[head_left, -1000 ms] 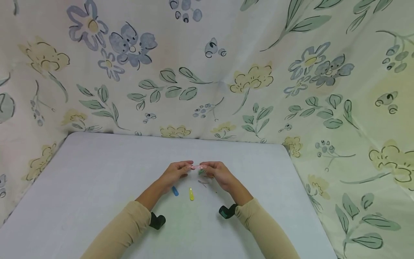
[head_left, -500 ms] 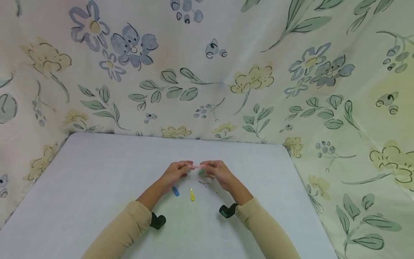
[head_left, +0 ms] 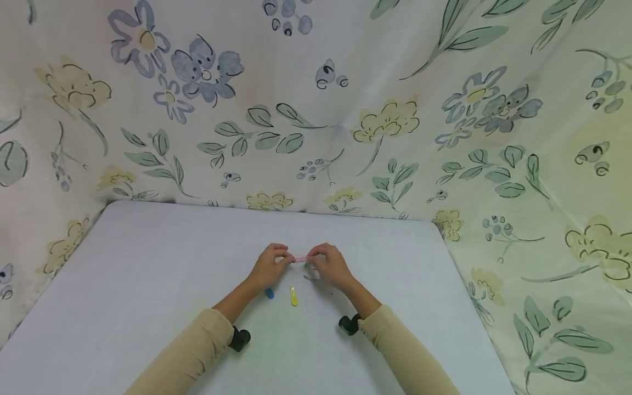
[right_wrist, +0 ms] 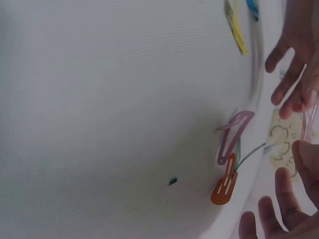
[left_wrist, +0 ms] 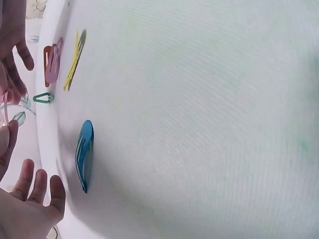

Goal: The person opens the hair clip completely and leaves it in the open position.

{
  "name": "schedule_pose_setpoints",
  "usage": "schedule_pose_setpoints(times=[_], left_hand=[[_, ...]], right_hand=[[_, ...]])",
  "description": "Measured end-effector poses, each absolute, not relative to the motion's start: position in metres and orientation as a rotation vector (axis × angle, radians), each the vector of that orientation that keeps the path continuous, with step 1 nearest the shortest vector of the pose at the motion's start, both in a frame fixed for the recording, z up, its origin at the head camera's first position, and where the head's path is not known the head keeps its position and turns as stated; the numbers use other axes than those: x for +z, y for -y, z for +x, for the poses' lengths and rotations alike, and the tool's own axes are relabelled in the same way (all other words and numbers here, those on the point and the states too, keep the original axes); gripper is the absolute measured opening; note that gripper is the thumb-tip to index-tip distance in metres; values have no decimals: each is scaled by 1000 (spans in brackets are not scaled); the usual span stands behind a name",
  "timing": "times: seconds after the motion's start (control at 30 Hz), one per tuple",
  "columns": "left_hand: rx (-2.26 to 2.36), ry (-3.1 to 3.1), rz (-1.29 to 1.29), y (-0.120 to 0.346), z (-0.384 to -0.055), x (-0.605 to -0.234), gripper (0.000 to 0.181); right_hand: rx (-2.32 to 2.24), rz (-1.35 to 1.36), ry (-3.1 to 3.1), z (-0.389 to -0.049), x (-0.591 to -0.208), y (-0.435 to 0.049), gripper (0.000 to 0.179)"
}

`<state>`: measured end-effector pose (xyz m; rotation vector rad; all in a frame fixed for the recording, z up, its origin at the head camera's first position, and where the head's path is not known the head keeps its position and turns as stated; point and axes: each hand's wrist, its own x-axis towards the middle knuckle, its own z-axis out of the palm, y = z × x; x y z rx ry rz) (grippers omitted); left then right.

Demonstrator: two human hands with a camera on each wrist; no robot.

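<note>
Over the far middle of the table, my left hand (head_left: 269,269) and right hand (head_left: 334,269) pinch opposite ends of a pink snap hair clip (head_left: 300,259). Only its middle shows between the fingertips, and its slim arms look spread in the right wrist view. Beneath my left wrist lies a blue snap hair clip (left_wrist: 84,155), partly hidden in the head view. A yellow hair clip (head_left: 293,296) lies between my forearms. Near my right hand lie a mauve clip (right_wrist: 236,137), an orange clip (right_wrist: 224,189) and a green clip (left_wrist: 44,98), close together.
The white table (head_left: 173,263) ends at a floral cloth (head_left: 336,131) hanging behind it and at the right. A small dark speck (right_wrist: 173,181) lies near the orange clip. Black wrist cameras (head_left: 240,339) sit at both sleeves.
Both hands have turned slightly, with knuckles higher, and the pink clip sits a little lower. My left hand now covers more of the blue clip. The yellow clip stays in place.
</note>
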<state>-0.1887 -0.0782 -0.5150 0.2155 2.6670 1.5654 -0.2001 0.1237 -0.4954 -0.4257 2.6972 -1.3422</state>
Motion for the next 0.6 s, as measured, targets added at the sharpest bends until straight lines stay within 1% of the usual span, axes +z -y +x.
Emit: schedule_pose_setpoints(times=[0.2, 0.4, 0.6], left_hand=[[1399, -2820, 330, 81, -185, -518, 10], [1252, -2933, 455, 84, -182, -518, 9], [1175, -2955, 521, 86, -181, -518, 9]], right_hand=[[-1187, -598, -2850, -197, -502, -121, 5], [-1030, -629, -2910, -196, -507, -122, 6], [-975, -611, -2901, -195, -508, -121, 9]])
